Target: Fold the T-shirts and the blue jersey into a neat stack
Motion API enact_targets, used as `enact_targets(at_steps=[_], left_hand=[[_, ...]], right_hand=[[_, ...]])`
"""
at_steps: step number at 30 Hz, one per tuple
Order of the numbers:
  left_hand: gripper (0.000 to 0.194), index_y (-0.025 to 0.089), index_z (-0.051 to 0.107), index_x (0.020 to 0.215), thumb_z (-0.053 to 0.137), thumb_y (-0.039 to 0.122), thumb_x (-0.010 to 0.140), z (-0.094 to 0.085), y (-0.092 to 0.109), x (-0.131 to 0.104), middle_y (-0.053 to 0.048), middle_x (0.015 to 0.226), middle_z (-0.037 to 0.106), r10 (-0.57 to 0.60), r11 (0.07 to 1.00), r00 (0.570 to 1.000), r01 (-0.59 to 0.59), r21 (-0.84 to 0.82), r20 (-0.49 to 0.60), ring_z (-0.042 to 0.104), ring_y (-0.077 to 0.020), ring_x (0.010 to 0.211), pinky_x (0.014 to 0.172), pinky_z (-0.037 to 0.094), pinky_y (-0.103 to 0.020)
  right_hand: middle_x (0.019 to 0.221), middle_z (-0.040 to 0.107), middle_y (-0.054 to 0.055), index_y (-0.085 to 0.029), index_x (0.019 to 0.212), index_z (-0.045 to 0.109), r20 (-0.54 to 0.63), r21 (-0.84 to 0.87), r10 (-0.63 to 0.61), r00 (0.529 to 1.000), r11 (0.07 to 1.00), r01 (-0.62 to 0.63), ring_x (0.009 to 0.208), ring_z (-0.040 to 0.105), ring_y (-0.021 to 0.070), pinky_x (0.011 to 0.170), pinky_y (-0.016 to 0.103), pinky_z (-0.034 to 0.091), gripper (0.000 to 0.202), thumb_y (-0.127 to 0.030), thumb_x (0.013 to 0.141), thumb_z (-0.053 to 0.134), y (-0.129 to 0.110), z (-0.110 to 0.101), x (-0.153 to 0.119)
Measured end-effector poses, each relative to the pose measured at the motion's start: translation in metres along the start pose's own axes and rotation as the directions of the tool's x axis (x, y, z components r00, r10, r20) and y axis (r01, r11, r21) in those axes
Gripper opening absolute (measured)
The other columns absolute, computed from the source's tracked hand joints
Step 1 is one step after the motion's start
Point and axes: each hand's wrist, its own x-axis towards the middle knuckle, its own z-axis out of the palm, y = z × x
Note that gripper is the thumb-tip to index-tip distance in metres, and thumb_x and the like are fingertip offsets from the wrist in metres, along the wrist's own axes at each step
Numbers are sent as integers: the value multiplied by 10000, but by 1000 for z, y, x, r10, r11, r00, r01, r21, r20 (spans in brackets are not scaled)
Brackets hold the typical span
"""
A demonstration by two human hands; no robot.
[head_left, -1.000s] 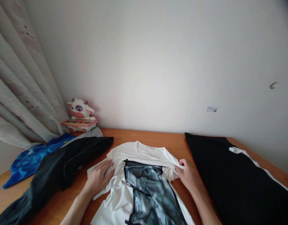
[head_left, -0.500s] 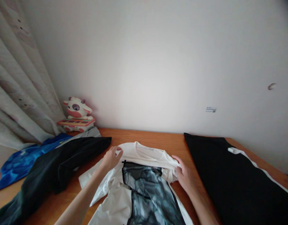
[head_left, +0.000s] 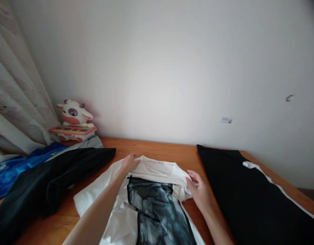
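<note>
A white T-shirt (head_left: pixel 157 169) with a dark grey marbled print panel edged in black lies in front of me, its neckline toward the wall. My left hand (head_left: pixel 130 164) is at the shoulder beside the collar, fingers closed on the fabric; its fingertips are partly hidden. At the opposite shoulder, my right hand (head_left: pixel 200 191) touches the shirt's edge with thumb and fingers curved and apart. The cloth is wrinkled below the neckline, and the left sleeve spreads out under my left forearm.
Black garment (head_left: pixel 249 200) with a white strip lies at right on the wooden table (head_left: pixel 146 144). At left are a dark garment (head_left: pixel 60 177), a blue garment (head_left: pixel 26 163) and a grey cloth (head_left: pixel 92 143). Behind them stands a cow toy keyboard (head_left: pixel 74 119) beside the curtain (head_left: pixel 16 85).
My left hand has come down from above the shirt onto its shoulder by the collar. My right hand's fingers have loosened at the other shoulder. The view has shifted slightly right.
</note>
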Motion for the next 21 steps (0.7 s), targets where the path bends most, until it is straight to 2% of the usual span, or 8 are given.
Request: enact_targets(at_steps=[2, 4, 8, 10, 12, 14, 17, 21], left_hand=[[181, 201, 756, 915, 706, 267, 754, -9, 3, 0, -77, 890, 774, 26, 999, 999, -26, -23, 26, 730, -271, 906, 771, 528, -301], [123, 225, 764, 844, 687, 240, 749, -22, 6, -3, -31, 821, 743, 81, 995, 997, -81, -55, 5, 718, -230, 859, 772, 534, -277], [247, 210, 742, 933, 521, 212, 822, -46, 3, -25, -53, 1053, 661, 181, 970, 971, -203, -136, -158, 670, -194, 1004, 865, 559, -271], [221, 201, 696, 880, 488, 209, 808, -56, -3, -44, -67, 1061, 610, 261, 928, 941, -306, -214, -216, 651, -196, 1012, 847, 578, -284], [153, 211, 627, 805, 487, 181, 752, -66, -12, -67, -60, 984, 586, 359, 880, 912, -402, -254, -199, 640, -195, 936, 798, 585, -297], [155, 228, 563, 774, 474, 134, 688, -73, -24, -92, -47, 917, 581, 420, 881, 902, -432, -192, -101, 620, -189, 846, 760, 570, -306], [217, 249, 519, 789, 455, 100, 645, -79, -38, -130, -45, 904, 591, 430, 903, 902, -429, -41, 43, 607, -200, 805, 754, 535, -332], [189, 272, 526, 778, 479, 123, 672, -77, -46, -164, -45, 897, 592, 412, 896, 899, -429, 114, 147, 620, -226, 805, 730, 503, -346]], right_hand=[[964, 733, 83, -185, 1222, 636, 10, -25, -18, 1000, 1000, 18, 852, 694, 226, 843, 377, 558, 448, -421, 858, 522, 3, -3, 8], [904, 709, 63, -195, 1186, 650, -14, -100, -65, 998, 993, 64, 833, 664, 223, 854, 385, 540, 417, -330, 830, 481, 2, -10, 19], [979, 655, 98, -197, 1069, 695, -184, -237, -190, 964, 961, 144, 886, 621, 237, 864, 391, 513, 350, -260, 838, 440, -15, -34, 41], [1001, 620, 102, -191, 1091, 700, -196, -263, -224, 955, 950, 169, 856, 617, 226, 847, 376, 520, 354, -269, 862, 443, -24, -48, 43], [977, 609, 85, -209, 1075, 710, -88, -281, -232, 969, 939, 199, 817, 621, 215, 829, 361, 528, 338, -269, 866, 451, -29, -62, 37], [955, 631, 69, -246, 1013, 725, 101, -286, -223, 970, 927, 243, 822, 638, 217, 828, 351, 530, 296, -268, 864, 470, -30, -77, 26], [937, 671, 56, -289, 909, 739, 333, -272, -172, 927, 924, 269, 840, 661, 221, 813, 336, 532, 233, -296, 858, 512, -26, -97, 7], [731, 637, 10, -281, 904, 710, 461, -236, 17, 887, 966, 104, 611, 611, 175, 624, 287, 513, 195, -372, 850, 546, -26, -113, -11]])
